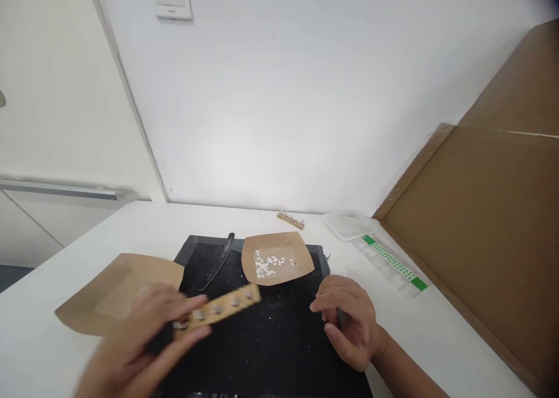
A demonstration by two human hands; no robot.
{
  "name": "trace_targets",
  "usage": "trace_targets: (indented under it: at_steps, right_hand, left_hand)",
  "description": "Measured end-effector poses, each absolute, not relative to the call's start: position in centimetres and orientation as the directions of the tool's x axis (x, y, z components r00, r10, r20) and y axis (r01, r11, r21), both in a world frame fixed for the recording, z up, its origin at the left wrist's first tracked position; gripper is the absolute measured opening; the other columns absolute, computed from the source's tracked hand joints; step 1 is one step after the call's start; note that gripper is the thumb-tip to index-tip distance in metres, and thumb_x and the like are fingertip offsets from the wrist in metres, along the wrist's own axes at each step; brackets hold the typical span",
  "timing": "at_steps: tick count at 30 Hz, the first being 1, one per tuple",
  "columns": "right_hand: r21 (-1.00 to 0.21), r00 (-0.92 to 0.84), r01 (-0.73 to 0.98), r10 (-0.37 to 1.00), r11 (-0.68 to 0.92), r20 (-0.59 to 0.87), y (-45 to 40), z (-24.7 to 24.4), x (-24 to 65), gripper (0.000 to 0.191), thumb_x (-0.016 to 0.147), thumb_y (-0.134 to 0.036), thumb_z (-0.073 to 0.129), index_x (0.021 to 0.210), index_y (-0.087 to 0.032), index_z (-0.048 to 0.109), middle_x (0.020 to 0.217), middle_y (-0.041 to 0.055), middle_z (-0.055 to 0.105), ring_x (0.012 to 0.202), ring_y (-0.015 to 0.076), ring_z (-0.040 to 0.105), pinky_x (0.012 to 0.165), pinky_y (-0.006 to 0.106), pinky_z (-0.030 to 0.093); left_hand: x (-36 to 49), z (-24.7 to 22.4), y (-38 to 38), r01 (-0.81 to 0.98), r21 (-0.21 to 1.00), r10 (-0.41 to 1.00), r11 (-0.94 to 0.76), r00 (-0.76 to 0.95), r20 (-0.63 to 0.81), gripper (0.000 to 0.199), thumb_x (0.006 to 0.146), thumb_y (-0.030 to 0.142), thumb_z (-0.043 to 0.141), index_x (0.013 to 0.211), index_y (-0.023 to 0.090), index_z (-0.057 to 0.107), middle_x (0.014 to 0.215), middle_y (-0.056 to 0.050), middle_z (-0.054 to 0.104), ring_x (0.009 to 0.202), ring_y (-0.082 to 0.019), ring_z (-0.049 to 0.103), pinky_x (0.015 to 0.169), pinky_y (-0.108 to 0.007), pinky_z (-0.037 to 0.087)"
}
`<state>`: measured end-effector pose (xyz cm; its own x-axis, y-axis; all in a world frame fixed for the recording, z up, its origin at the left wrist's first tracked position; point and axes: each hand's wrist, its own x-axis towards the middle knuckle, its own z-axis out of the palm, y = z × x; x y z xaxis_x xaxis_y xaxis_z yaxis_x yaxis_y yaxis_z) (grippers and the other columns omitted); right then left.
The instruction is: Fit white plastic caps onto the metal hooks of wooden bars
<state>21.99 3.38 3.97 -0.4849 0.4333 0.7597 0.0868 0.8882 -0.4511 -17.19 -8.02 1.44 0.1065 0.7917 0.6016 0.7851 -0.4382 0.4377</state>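
My left hand (144,340), blurred by motion, is at the lower left. Thumb and fingers close on one end of a wooden strip (226,306) with several small metal pieces along its face. The strip's free end points right, above a black mat (271,351). Over the mat's right side is my right hand (349,319), its fingers bent and its thumb apart from the index finger, with nothing visible between them. A brown paper tray (248,261) on the mat's far part holds many small white pieces (265,267).
Another brown paper tray (152,264) lies left, partly behind my left hand. A thin black curved tool (222,261) rests on the mat. A similar strip (290,219) lies near the wall. To the right are a clear lid (345,226), a green-and-white pack (395,264) and cardboard (480,229).
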Motion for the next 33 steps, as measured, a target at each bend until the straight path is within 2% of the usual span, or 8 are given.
trace_targets:
  at_steps: [3,6,8,14,17,19,24,33]
  right_hand:
    - [-0.430,-0.449,0.112,0.432,0.896,0.783,3.8,3.8,22.3,0.033,0.078,-0.021,0.061,0.109,-0.027,0.071,0.052,-0.0045,0.054,0.048,0.0196,0.056,0.054,0.034,0.046]
    - [-0.418,-0.443,0.176,0.451,0.891,0.775,4.4,3.7,23.1,0.028,0.081,-0.021,0.060,0.107,-0.025,0.070,0.053,-0.0052,0.052,0.048,0.0181,0.054,0.056,0.033,0.044]
    - [-0.408,-0.470,0.236,0.471,0.882,0.747,4.7,3.7,23.6,0.027,0.083,-0.021,0.060,0.108,-0.024,0.069,0.055,-0.0058,0.052,0.049,0.0170,0.054,0.059,0.033,0.044]
    - [-0.414,-0.611,0.367,0.551,0.833,0.568,4.5,4.5,23.9,0.023,0.085,-0.023,0.062,0.108,-0.024,0.067,0.063,-0.0052,0.060,0.058,0.0168,0.058,0.064,0.032,0.042]
    - [-0.452,-0.667,0.388,0.583,0.804,0.465,4.2,4.7,22.9,0.025,0.080,-0.026,0.069,0.105,-0.024,0.068,0.076,-0.0013,0.066,0.066,0.0182,0.060,0.062,0.031,0.039]
    - [-0.482,-0.688,0.372,0.584,0.793,0.430,4.1,4.6,22.2,0.025,0.081,-0.024,0.072,0.106,-0.024,0.068,0.087,0.0018,0.070,0.076,0.0196,0.064,0.066,0.031,0.044]
    - [-0.505,-0.729,0.308,0.541,0.806,0.419,4.0,3.9,21.2,0.022,0.089,-0.026,0.079,0.109,-0.023,0.069,0.100,0.0040,0.074,0.090,0.0207,0.067,0.078,0.034,0.052]
    - [-0.424,-0.757,0.311,0.492,0.850,0.430,3.9,3.0,20.8,0.015,0.099,-0.022,0.076,0.112,-0.022,0.068,0.104,0.0030,0.079,0.098,0.0195,0.070,0.087,0.035,0.057]
  left_hand:
    - [-10.0,5.5,-3.6,0.549,0.464,0.711,-0.695,0.426,0.560,0.022,0.107,0.033,0.066,0.128,0.026,0.070,0.101,-0.004,0.075,0.096,-0.021,0.068,0.081,-0.030,0.060]
    - [-5.2,5.3,-0.4,0.490,0.475,0.676,-0.731,0.619,0.401,0.023,0.102,0.034,0.074,0.121,0.022,0.073,0.100,-0.005,0.076,0.096,-0.022,0.068,0.088,-0.035,0.058]
    - [-3.7,3.8,0.9,0.509,0.469,0.673,-0.722,0.673,0.306,0.026,0.097,0.034,0.080,0.118,0.021,0.074,0.100,-0.006,0.077,0.097,-0.026,0.068,0.084,-0.036,0.057]
    - [-3.0,-0.4,1.7,0.521,0.588,0.764,-0.618,0.576,0.292,0.027,0.089,0.022,0.086,0.111,0.021,0.072,0.098,-0.003,0.076,0.093,-0.024,0.068,0.081,-0.033,0.052]
    - [-3.1,-1.1,1.3,0.550,0.590,0.787,-0.592,0.551,0.277,0.029,0.084,0.016,0.088,0.106,0.022,0.071,0.096,-0.001,0.076,0.091,-0.024,0.069,0.075,-0.031,0.050]
    - [-3.2,-1.4,1.1,0.559,0.576,0.787,-0.597,0.550,0.282,0.029,0.082,0.014,0.088,0.104,0.022,0.070,0.096,-0.001,0.076,0.090,-0.024,0.070,0.074,-0.031,0.049]
    - [-3.3,-2.1,0.9,0.534,0.594,0.789,-0.602,0.512,0.339,0.027,0.085,0.022,0.086,0.105,0.023,0.069,0.096,-0.001,0.077,0.086,-0.023,0.070,0.072,-0.031,0.050]
    - [-3.4,-1.9,0.7,0.538,0.662,0.845,-0.522,0.431,0.316,0.015,0.087,0.013,0.077,0.096,0.024,0.075,0.084,0.000,0.075,0.076,-0.019,0.070,0.067,-0.027,0.048]
